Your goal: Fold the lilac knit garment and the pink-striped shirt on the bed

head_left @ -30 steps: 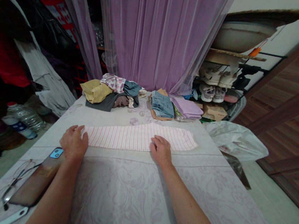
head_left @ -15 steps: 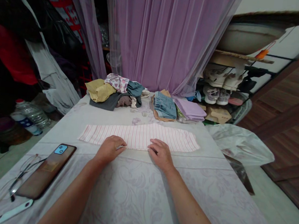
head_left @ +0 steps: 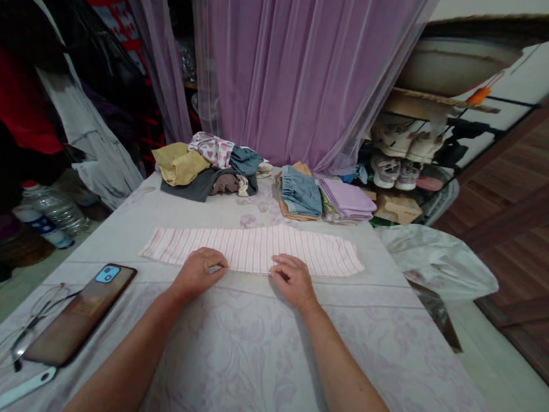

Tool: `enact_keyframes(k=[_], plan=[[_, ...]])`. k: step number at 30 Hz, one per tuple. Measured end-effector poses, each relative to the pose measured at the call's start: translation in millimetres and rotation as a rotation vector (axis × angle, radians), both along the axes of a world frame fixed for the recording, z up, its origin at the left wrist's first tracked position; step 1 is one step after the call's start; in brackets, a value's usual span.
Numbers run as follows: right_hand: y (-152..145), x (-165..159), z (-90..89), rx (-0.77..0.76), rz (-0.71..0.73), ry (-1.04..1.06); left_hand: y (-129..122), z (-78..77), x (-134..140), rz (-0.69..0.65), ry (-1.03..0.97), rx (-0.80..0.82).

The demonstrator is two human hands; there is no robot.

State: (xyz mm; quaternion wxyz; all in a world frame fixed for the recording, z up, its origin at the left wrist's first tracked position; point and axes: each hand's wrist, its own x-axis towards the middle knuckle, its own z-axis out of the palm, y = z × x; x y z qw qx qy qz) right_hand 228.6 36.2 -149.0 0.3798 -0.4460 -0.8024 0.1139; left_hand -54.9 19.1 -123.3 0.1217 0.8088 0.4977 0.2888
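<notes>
A white garment with pink stripes (head_left: 254, 247) lies flat across the table in a long folded strip, its kind hard to make out. My left hand (head_left: 200, 271) pinches its near edge left of the middle, thumb and fingertips together. A short way to the right, my right hand (head_left: 292, 281) grips the same edge between thumb and fingers, with the fingers curled over the cloth. Both palms face down, close to the tabletop.
Behind the garment sit a heap of loose clothes (head_left: 193, 173), folded jeans (head_left: 300, 192) and a folded lilac cloth (head_left: 347, 199). A phone (head_left: 81, 316), glasses (head_left: 33, 324) and a pale-handled tool (head_left: 20, 390) lie at the left on the floral tablecloth (head_left: 237, 360).
The whole view has shifted slightly left. My left thumb and fingertips have drawn closer together on the garment's edge; the right hand looks nearly the same.
</notes>
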Motion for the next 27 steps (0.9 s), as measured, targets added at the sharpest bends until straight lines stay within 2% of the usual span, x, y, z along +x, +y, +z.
enact_keyframes(k=[6, 11, 15, 20, 23, 27], plan=[[-2.3, -4.1, 0.0, 0.007, -0.031, -0.062, -3.8, 3.8, 2.2, 0.024, 0.106, -0.007], [-3.4, 0.7, -0.7, 0.010, 0.000, -0.074, -7.8, 1.1, 16.5, 0.018, 0.183, 0.027], [-3.3, 34.1, 0.0, 0.039, -0.026, -0.073, -7.6, -5.1, 26.8, -0.054, 0.194, 0.063], [-0.7, 86.9, 0.4, 0.066, -0.127, -0.114, -4.6, -4.3, 30.5, -0.028, 0.171, 0.043], [1.6, 99.2, -1.3, 0.070, -0.140, -0.104, -2.6, 0.0, 39.7, -0.005, 0.175, 0.024], [2.6, 98.6, -3.8, 0.052, -0.156, -0.070, 1.1, 5.4, 63.1, -0.050, 0.185, -0.002]])
